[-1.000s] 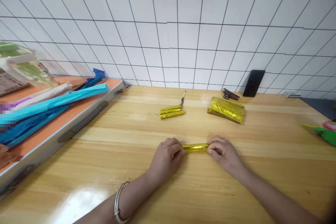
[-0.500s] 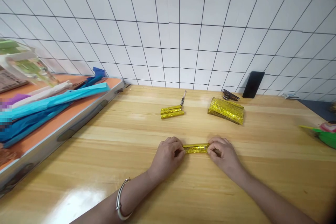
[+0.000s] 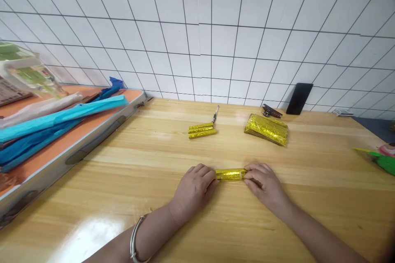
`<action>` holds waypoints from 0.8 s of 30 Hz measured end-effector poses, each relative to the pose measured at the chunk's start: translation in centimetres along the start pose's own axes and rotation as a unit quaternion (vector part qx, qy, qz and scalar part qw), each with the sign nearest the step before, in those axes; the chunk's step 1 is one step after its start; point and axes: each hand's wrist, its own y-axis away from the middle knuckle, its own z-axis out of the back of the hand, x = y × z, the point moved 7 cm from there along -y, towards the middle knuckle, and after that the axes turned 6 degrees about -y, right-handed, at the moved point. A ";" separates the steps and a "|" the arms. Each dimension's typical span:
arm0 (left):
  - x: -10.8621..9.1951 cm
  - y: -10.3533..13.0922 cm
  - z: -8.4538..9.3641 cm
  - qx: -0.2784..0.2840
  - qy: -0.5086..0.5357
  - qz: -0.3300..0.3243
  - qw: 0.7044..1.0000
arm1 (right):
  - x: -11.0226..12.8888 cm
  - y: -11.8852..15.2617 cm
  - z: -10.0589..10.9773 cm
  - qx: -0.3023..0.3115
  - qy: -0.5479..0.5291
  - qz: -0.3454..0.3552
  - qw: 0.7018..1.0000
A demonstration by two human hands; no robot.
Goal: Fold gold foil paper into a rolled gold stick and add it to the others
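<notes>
A narrow roll of shiny gold foil paper (image 3: 231,174) lies on the table between my hands, its two ends hidden under my fingers. My left hand (image 3: 195,187) pinches the left end; a silver bangle circles that wrist. At the right end, my right hand (image 3: 264,183) holds the roll with bent thumb and fingers. Beyond them lie several finished-looking gold foil rolls (image 3: 202,130) side by side, with a pen (image 3: 215,114) touching or close to them. Farther right rests a stack of flat gold foil sheets (image 3: 266,128).
A black hair clip (image 3: 271,111) lies behind the stack, and a black phone (image 3: 299,98) leans against the tiled wall. On the left, an orange-topped stand (image 3: 132,98) carries blue crepe paper (image 3: 89,109) and a clear container. A green object (image 3: 384,161) sits at the right edge.
The foil between my hands has turned over into a rounder, more closed roll. My left fingers have shifted around its end, and the view has moved slightly.
</notes>
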 end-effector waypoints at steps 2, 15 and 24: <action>-0.2 0.0 0.0 0.004 -0.007 -0.007 1.000 | 0.0 0.0 0.0 0.000 0.003 0.003 1.000; 0.4 0.1 0.0 -0.009 0.057 0.018 0.998 | -1.7 -0.2 -0.4 -0.005 -0.039 -0.032 0.999; 0.5 0.0 -0.2 0.012 0.033 0.035 0.999 | -0.7 -0.5 -0.2 0.000 -0.013 -0.034 0.999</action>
